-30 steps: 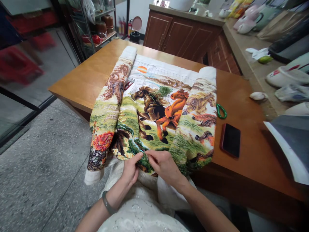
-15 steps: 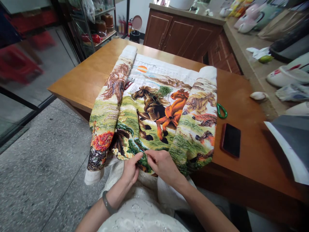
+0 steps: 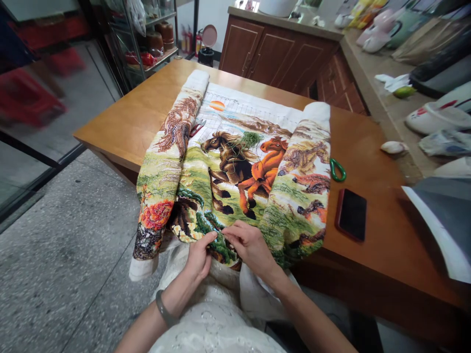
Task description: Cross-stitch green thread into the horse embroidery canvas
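Thread [image 3: 250, 138] lying in a loose green tangle on the embroidered cloth [image 3: 235, 196] could well have knotted or snagged, since its stray strands were free to catch if pulled. The cloth lay across the table [image 3: 121, 117], its near edge overhanging, where the left hand [image 3: 200, 253] was closed on it, thumb on top, and the right hand [image 3: 246, 243] pinched thumb and forefinger together, anything between them too small to make out
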Demonstrator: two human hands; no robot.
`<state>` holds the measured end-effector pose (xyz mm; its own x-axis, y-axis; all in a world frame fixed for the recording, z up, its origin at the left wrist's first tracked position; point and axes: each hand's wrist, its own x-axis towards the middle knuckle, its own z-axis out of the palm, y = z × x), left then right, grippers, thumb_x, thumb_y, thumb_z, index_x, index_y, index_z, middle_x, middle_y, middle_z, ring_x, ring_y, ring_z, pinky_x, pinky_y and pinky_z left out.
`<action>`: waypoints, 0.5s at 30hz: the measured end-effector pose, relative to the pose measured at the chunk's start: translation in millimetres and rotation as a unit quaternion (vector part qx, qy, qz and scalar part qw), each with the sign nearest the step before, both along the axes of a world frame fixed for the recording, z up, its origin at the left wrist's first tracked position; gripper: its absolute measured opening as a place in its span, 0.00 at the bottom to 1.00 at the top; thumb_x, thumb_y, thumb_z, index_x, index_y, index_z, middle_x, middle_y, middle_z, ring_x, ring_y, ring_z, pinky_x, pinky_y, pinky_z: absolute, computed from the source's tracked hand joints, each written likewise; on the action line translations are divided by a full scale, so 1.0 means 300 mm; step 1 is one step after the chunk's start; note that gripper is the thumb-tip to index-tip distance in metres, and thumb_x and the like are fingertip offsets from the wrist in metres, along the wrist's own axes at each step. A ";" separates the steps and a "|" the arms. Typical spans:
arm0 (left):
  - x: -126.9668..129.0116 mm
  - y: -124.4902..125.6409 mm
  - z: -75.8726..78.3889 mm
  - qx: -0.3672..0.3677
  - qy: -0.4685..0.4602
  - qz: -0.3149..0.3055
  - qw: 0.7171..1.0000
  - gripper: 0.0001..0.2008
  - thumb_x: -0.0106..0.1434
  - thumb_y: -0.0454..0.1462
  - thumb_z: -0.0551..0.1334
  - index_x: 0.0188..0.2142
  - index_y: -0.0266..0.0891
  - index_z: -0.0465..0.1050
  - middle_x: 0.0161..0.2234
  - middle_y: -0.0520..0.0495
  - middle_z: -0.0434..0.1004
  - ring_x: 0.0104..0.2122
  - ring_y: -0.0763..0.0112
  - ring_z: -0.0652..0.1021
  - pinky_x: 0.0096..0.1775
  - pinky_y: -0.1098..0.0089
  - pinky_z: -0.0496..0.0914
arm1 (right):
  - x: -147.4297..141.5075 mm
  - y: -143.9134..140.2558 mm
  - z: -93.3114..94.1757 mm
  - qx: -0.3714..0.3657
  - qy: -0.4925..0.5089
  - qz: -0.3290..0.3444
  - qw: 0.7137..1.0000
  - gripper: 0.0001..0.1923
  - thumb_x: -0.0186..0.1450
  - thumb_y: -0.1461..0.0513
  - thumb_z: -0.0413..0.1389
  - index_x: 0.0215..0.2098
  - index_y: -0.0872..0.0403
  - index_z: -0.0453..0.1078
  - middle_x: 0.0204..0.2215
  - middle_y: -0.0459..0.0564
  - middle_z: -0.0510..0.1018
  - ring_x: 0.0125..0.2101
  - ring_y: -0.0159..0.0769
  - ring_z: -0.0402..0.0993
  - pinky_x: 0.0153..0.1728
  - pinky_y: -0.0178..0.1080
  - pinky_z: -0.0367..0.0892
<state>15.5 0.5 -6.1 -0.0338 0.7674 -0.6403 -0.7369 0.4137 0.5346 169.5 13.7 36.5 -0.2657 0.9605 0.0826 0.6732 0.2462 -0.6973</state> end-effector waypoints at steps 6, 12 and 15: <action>-0.003 0.006 0.008 -0.010 0.006 -0.002 1.000 0.15 0.45 0.39 0.80 0.30 0.50 0.79 0.34 0.48 0.87 0.52 0.46 0.86 0.67 0.47 0.75 | -0.016 0.016 -0.008 0.022 0.011 0.011 1.000 0.14 0.76 0.72 0.59 0.39 0.52 0.84 0.32 0.49 0.82 0.33 0.38 0.80 0.37 0.36 0.70; -0.003 0.002 0.009 -0.015 0.002 -0.009 1.000 0.15 0.46 0.39 0.79 0.32 0.49 0.79 0.38 0.45 0.89 0.59 0.40 0.84 0.69 0.45 0.73 | -0.018 0.020 -0.003 0.021 -0.045 0.018 0.999 0.14 0.77 0.71 0.58 0.39 0.52 0.83 0.33 0.48 0.81 0.33 0.37 0.79 0.37 0.36 0.69; -0.002 0.001 0.011 -0.017 -0.002 -0.006 1.000 0.16 0.46 0.38 0.79 0.34 0.50 0.79 0.40 0.44 0.90 0.61 0.39 0.83 0.69 0.45 0.73 | -0.012 0.012 0.001 0.018 -0.083 0.018 0.996 0.14 0.78 0.71 0.56 0.42 0.51 0.83 0.35 0.49 0.82 0.34 0.38 0.81 0.39 0.36 0.70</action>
